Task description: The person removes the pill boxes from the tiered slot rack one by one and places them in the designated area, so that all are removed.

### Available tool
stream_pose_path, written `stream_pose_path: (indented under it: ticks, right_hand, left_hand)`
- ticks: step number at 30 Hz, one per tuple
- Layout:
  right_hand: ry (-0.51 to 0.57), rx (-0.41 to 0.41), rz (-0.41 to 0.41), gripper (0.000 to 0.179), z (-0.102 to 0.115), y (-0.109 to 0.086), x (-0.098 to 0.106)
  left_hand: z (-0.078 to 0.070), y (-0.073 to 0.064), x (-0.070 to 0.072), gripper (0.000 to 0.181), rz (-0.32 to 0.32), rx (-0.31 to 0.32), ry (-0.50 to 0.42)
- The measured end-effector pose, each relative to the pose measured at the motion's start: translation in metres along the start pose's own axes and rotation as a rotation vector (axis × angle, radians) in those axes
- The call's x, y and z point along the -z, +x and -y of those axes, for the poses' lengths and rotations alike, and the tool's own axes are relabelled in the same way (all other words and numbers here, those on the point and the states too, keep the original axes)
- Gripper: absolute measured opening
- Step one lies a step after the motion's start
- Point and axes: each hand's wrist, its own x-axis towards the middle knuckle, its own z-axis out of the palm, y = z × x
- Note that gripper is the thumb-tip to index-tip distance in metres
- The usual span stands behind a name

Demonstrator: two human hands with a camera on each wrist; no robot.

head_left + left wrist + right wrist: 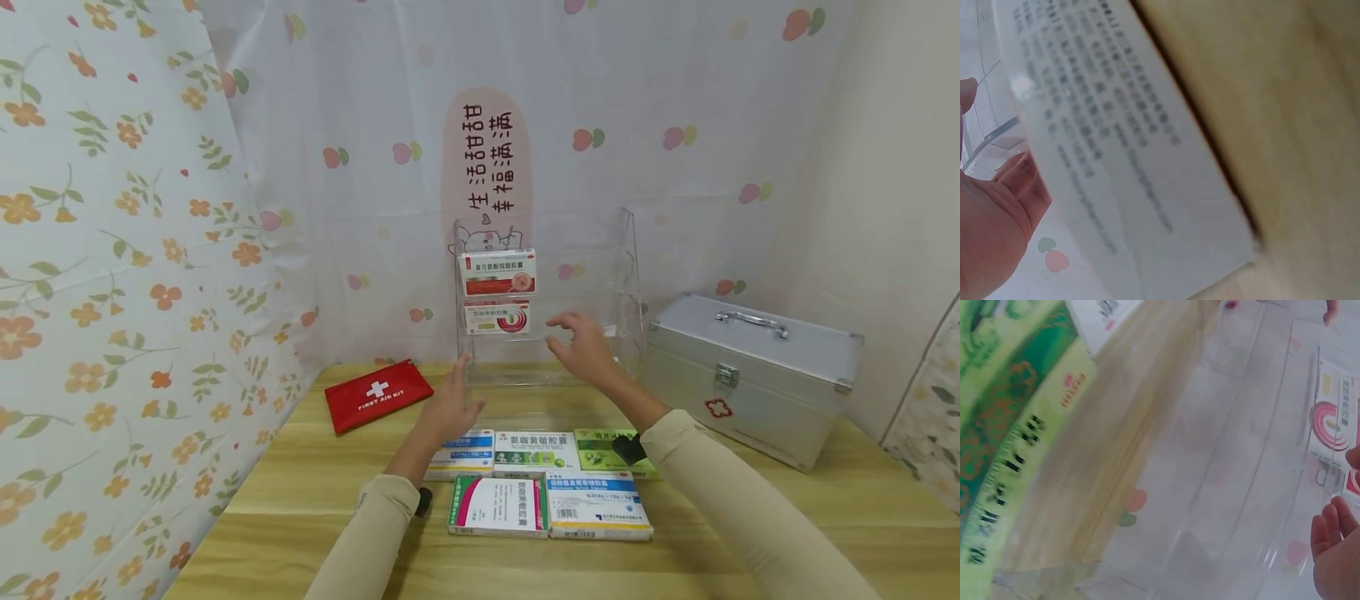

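- The clear rack (635, 275), thin, glossy plastic with stepped tiers and see-through side panels, stands upright on the wood-grained table (262, 533).
- The right hand (583, 350) hangs before the rack, thumb and forefinger parted and lightly bent, gripping nothing.
- The left hand (450, 407) is at the rack's lower left edge, fingers extended, thumb spread away, holding nothing; whether the fingertips touch the plastic cannot be told.
- At the rack's left end, a flat red-and-white carton (498, 273) stands on a higher tier; directly below it, a white carton with pink rings (497, 317) stands on the next.
- In front of the rack lie smooth cardboard boxes in two rows: farther, a blue-and-white box (472, 454) partly behind the left arm, a white-and-green box (535, 452) and a lime-green box (600, 450); nearer, a magenta-striped box (498, 504) beside a yellow-edged box (598, 504).
- Left of the rack lies a flat, red rectangular pouch (379, 397) with a white cross.
- Right of the rack sits a silvery, hard-sided case (750, 375) with a curved metal handle.
- Behind the rack hangs a softly creased, fruit-printed cloth (360, 100).
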Motion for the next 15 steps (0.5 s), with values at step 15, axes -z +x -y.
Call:
stream_pose_path:
  ticks: [15]
  right_hand:
    - [0.012,-0.094,0.113,0.030,0.011,0.027,-0.004]
  left_hand:
    - [-0.006,-0.003,0.001,0.084,0.018,0.052,-0.033]
